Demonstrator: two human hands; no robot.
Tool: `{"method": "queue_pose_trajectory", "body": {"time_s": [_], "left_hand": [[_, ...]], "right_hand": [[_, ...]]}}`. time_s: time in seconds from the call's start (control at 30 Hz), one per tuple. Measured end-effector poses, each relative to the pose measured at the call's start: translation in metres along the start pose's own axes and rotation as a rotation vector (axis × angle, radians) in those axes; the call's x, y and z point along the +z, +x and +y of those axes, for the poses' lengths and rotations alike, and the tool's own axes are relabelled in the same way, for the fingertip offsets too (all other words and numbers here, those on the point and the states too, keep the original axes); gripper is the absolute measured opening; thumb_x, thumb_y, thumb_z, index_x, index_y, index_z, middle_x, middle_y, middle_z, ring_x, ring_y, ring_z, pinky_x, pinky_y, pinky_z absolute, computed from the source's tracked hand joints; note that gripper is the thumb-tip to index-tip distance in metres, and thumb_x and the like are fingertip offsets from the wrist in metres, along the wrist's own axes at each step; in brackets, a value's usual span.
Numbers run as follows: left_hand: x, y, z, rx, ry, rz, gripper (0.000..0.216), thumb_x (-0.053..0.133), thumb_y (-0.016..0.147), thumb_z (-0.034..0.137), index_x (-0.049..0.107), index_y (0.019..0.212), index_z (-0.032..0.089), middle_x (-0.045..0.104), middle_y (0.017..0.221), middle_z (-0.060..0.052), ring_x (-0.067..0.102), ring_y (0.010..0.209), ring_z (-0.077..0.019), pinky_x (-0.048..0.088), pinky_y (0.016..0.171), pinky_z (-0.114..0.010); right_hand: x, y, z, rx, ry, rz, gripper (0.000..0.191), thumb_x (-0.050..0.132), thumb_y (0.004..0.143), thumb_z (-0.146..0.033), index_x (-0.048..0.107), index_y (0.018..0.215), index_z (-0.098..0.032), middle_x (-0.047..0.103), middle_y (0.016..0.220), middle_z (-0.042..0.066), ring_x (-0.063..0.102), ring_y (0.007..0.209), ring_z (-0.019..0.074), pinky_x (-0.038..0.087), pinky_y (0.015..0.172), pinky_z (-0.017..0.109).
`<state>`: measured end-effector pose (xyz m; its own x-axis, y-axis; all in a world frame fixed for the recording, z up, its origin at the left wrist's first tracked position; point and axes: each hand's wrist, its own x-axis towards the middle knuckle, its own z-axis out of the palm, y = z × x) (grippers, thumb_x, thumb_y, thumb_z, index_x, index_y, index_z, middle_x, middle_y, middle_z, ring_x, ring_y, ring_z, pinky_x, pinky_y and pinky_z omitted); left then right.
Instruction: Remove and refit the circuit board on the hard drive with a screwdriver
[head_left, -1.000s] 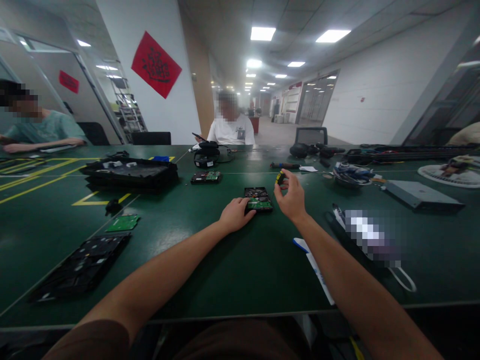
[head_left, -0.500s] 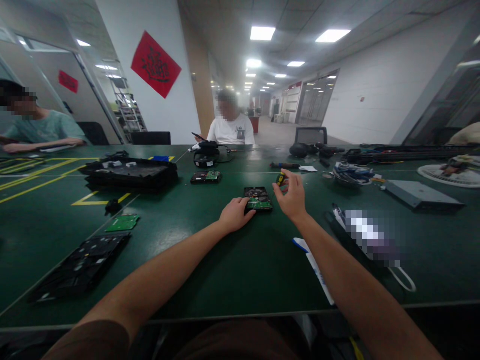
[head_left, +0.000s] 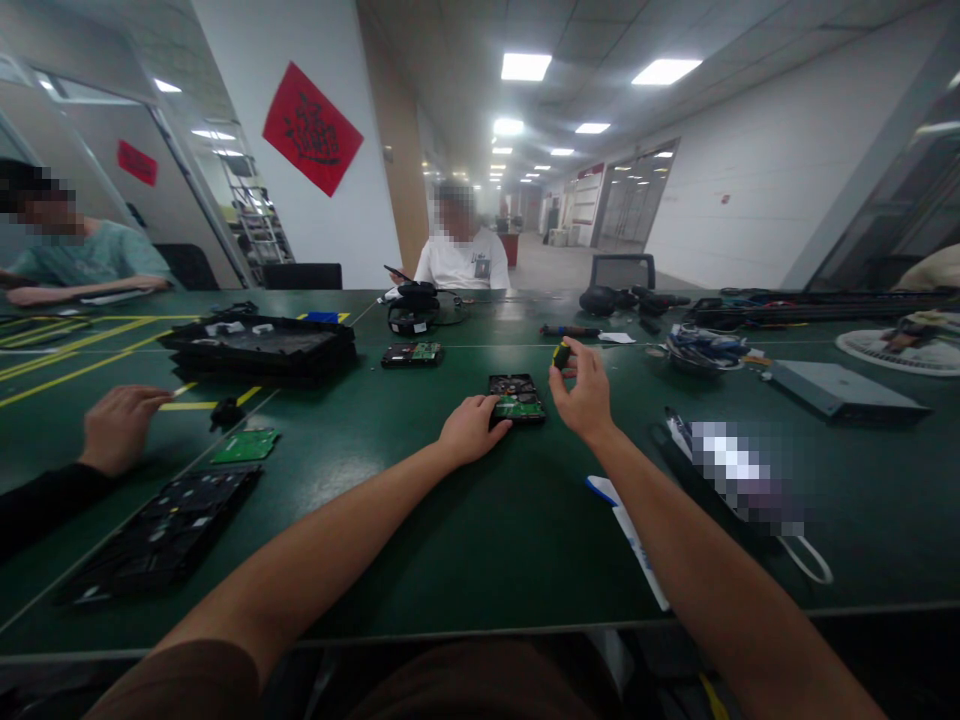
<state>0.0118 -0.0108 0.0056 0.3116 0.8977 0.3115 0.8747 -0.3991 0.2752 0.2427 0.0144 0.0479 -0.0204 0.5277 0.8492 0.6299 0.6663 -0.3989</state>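
Illegibly labelled drive (head_left: 519,390) under left hand (head_left: 471,428), screwdriver (head_left: 560,354) in right hand (head_left: 586,398)

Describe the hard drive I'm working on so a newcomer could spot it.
On the green table, look to the middle, where two bare forearms reach forward. The hard drive lies flat, green circuit board up, the left hand on its near corner, the right hand holding a yellow-black tool beside it. A similar drive farther back-left has no hand near it.
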Motion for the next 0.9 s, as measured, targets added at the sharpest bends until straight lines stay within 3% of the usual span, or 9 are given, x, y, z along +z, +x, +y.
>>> {"method": "queue_pose_trajectory", "body": {"time_s": [0.23,0.4,0.6,0.77,0.9], "left_hand": [[0.002,-0.0001,-0.0013,0.006,0.0,0.003,0.056,0.058,0.098,0.051,0.054,0.144,0.019,0.065,0.135,-0.013,0.056,0.13,-0.0303,0.047,0.109,-0.041],[0.0012,0.0002,-0.001,0.004,0.003,0.005,0.057,0.058,0.098,0.052,0.055,0.144,0.019,0.065,0.135,-0.014,0.056,0.131,-0.0309,0.047,0.11,-0.041],[0.0006,0.0002,-0.0009,0.012,-0.004,0.0,0.057,0.058,0.098,0.051,0.054,0.145,0.018,0.065,0.135,-0.014,0.056,0.131,-0.0309,0.047,0.11,-0.041],[0.0012,0.0006,-0.0015,0.004,-0.002,0.0,0.057,0.058,0.098,0.051,0.053,0.146,0.02,0.064,0.137,-0.013,0.056,0.131,-0.0309,0.047,0.109,-0.042],[0.0009,0.0007,-0.0018,0.006,0.0,-0.005,0.057,0.058,0.098,0.052,0.053,0.145,0.019,0.065,0.135,-0.013,0.056,0.13,-0.0309,0.048,0.109,-0.042]], "right_hand": [[-0.0001,-0.0009,0.0002,0.006,-0.034,-0.011,0.053,0.062,0.092,-0.028,0.048,0.144,-0.025,0.058,0.125,0.013,0.065,0.087,0.0227,0.064,0.075,0.043],[0.001,-0.0004,0.001,-0.017,-0.013,-0.001,0.056,0.059,0.09,-0.021,0.046,0.145,-0.024,0.058,0.128,0.015,0.066,0.096,0.0259,0.064,0.083,0.048],[0.0006,-0.0004,0.0001,0.003,-0.015,-0.008,0.055,0.063,0.091,-0.028,0.047,0.143,-0.025,0.056,0.128,0.014,0.065,0.087,0.0215,0.065,0.076,0.043],[0.0031,-0.0006,0.0028,0.004,0.03,-0.015,0.058,0.06,0.09,-0.023,0.044,0.146,-0.024,0.057,0.132,0.016,0.067,0.098,0.0257,0.064,0.084,0.047],[0.0035,-0.001,0.0035,0.028,0.014,-0.018,0.057,0.062,0.091,-0.027,0.044,0.145,-0.024,0.062,0.13,0.015,0.069,0.093,0.0256,0.064,0.08,0.047]]}}
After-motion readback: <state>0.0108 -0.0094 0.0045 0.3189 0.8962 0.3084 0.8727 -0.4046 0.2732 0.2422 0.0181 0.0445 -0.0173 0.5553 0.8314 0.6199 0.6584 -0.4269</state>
